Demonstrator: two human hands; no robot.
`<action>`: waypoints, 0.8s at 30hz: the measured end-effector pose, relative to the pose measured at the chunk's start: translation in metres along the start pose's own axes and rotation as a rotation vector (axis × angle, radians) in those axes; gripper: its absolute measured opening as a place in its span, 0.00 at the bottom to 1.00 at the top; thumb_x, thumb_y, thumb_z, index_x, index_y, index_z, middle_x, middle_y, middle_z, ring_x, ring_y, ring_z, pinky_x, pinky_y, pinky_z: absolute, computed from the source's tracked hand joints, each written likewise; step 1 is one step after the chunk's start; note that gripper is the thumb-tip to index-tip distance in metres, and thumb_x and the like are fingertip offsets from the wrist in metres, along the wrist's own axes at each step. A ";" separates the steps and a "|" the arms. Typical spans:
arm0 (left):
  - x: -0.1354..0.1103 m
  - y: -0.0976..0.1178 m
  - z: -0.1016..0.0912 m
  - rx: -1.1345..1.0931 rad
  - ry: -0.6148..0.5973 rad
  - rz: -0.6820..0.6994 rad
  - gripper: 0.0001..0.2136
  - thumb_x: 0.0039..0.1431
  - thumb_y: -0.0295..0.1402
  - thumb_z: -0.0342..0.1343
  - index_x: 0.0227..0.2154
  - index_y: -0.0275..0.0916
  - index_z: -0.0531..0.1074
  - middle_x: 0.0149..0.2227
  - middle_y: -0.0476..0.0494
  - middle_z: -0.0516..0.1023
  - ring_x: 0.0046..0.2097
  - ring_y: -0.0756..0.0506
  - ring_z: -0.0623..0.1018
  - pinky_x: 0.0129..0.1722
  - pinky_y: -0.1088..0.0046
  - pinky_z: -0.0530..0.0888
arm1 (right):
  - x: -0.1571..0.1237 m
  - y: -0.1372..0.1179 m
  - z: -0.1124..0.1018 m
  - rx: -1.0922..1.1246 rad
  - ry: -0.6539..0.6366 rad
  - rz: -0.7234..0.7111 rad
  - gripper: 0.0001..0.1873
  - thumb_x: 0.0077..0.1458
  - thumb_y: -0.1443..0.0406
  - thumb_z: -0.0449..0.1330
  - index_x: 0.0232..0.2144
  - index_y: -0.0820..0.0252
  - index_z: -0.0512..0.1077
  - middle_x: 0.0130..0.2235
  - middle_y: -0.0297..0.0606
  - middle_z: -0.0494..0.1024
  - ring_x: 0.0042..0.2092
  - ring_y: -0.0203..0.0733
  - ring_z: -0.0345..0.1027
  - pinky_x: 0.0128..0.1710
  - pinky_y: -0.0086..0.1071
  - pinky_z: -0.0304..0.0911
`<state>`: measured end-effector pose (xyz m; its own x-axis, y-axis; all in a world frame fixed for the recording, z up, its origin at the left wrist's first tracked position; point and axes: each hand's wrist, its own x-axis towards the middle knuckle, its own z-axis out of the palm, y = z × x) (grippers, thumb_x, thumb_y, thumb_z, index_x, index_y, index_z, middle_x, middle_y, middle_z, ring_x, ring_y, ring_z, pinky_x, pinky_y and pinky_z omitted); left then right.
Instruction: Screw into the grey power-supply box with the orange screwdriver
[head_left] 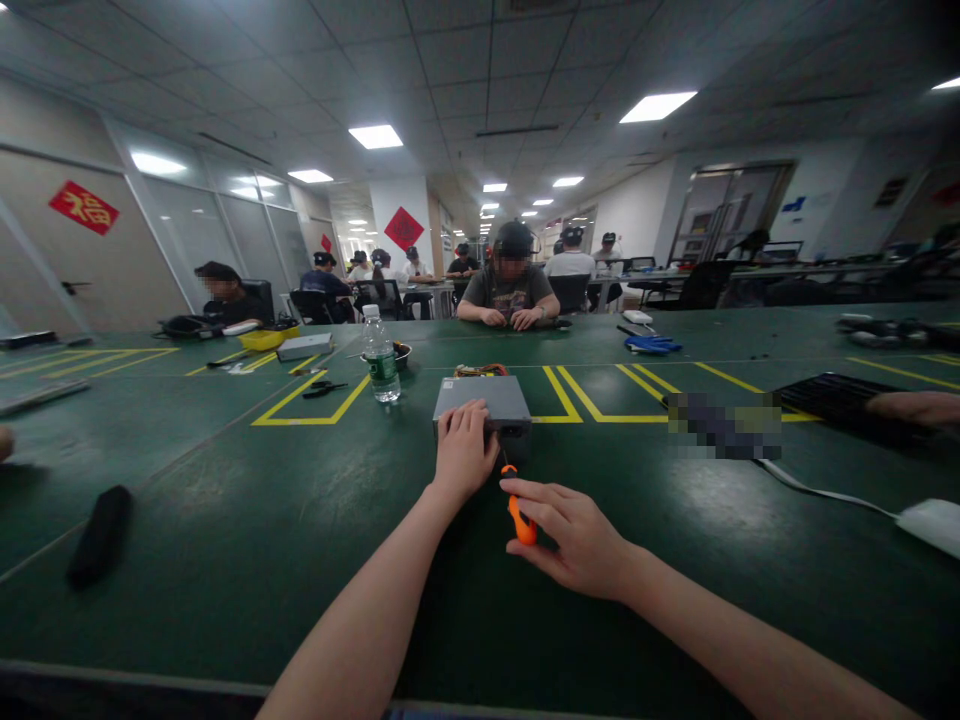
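A grey metal computer power supply (491, 398) lies on the green table in front of me, its socket face toward me. My left hand (466, 445) grips its near left edge, fingers over the top and thumb low by the front face. Between thumb and fingertips, my right hand (574, 535) holds a screwdriver (523, 520) with an orange and black handle. The thin shaft points up at the lower front of the power supply. Whether its tip touches a screw is too small to tell. A bundle of coloured wires (480, 370) shows behind the box.
Left of the power supply stands a water bottle (381, 358), with a bowl (403, 354) behind it. A black object (100, 535) lies at the near left. Blue gloves (651, 343) lie farther back. At right, another person's hand (915, 407) touches a black item. A person (511, 280) sits opposite.
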<state>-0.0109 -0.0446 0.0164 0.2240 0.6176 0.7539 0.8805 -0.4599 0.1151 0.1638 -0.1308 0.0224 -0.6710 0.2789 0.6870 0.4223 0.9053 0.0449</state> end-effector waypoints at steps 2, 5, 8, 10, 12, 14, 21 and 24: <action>0.000 0.000 0.000 -0.002 0.004 0.001 0.12 0.55 0.30 0.51 0.43 0.40 0.63 0.53 0.42 0.69 0.55 0.43 0.66 0.56 0.60 0.57 | 0.000 0.000 -0.001 0.027 -0.015 0.025 0.15 0.61 0.57 0.51 0.43 0.63 0.60 0.48 0.53 0.71 0.46 0.46 0.69 0.43 0.38 0.67; 0.000 0.001 0.000 -0.006 0.008 0.001 0.12 0.55 0.30 0.51 0.43 0.40 0.63 0.53 0.42 0.69 0.55 0.43 0.66 0.56 0.60 0.57 | 0.003 -0.002 -0.004 0.021 -0.100 0.007 0.18 0.61 0.58 0.48 0.49 0.65 0.59 0.49 0.54 0.69 0.49 0.48 0.66 0.44 0.39 0.66; 0.000 0.001 -0.001 -0.007 0.010 0.001 0.12 0.55 0.30 0.52 0.43 0.40 0.63 0.53 0.42 0.69 0.55 0.43 0.66 0.56 0.60 0.57 | 0.005 -0.004 -0.005 -0.031 -0.150 -0.043 0.17 0.62 0.62 0.47 0.50 0.63 0.61 0.50 0.53 0.68 0.50 0.48 0.66 0.43 0.39 0.66; 0.000 0.001 -0.001 -0.005 0.011 0.002 0.12 0.55 0.30 0.52 0.43 0.40 0.63 0.53 0.42 0.69 0.56 0.43 0.66 0.56 0.60 0.57 | 0.005 -0.004 -0.003 -0.041 -0.146 -0.049 0.15 0.62 0.61 0.48 0.48 0.63 0.63 0.49 0.52 0.69 0.47 0.47 0.67 0.42 0.39 0.66; 0.000 0.001 -0.001 -0.001 0.013 0.002 0.12 0.55 0.30 0.52 0.43 0.40 0.63 0.53 0.42 0.69 0.55 0.43 0.66 0.56 0.60 0.57 | 0.003 -0.003 0.000 -0.015 -0.133 -0.037 0.15 0.61 0.60 0.50 0.47 0.64 0.63 0.48 0.52 0.71 0.45 0.46 0.69 0.41 0.38 0.66; 0.000 0.001 -0.001 -0.001 0.013 0.000 0.12 0.55 0.30 0.52 0.43 0.39 0.63 0.53 0.42 0.70 0.55 0.43 0.66 0.56 0.60 0.57 | 0.002 -0.003 0.001 0.025 -0.117 -0.008 0.15 0.61 0.59 0.51 0.45 0.64 0.62 0.48 0.51 0.71 0.45 0.45 0.70 0.42 0.37 0.66; 0.000 0.002 -0.001 -0.005 0.007 -0.003 0.12 0.56 0.30 0.51 0.44 0.40 0.63 0.53 0.42 0.69 0.56 0.43 0.66 0.57 0.60 0.57 | 0.005 -0.006 -0.006 0.013 -0.157 -0.033 0.17 0.61 0.62 0.49 0.50 0.64 0.61 0.50 0.52 0.69 0.50 0.47 0.67 0.44 0.39 0.65; 0.000 0.002 -0.001 -0.003 0.004 -0.005 0.12 0.56 0.30 0.51 0.44 0.40 0.64 0.53 0.41 0.69 0.56 0.43 0.66 0.56 0.59 0.57 | 0.005 -0.005 -0.003 0.000 -0.126 -0.052 0.15 0.61 0.61 0.50 0.46 0.64 0.64 0.49 0.51 0.71 0.44 0.45 0.70 0.41 0.38 0.66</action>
<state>-0.0100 -0.0463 0.0175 0.2182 0.6176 0.7556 0.8804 -0.4586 0.1207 0.1605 -0.1349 0.0279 -0.7630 0.2700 0.5873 0.3851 0.9196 0.0775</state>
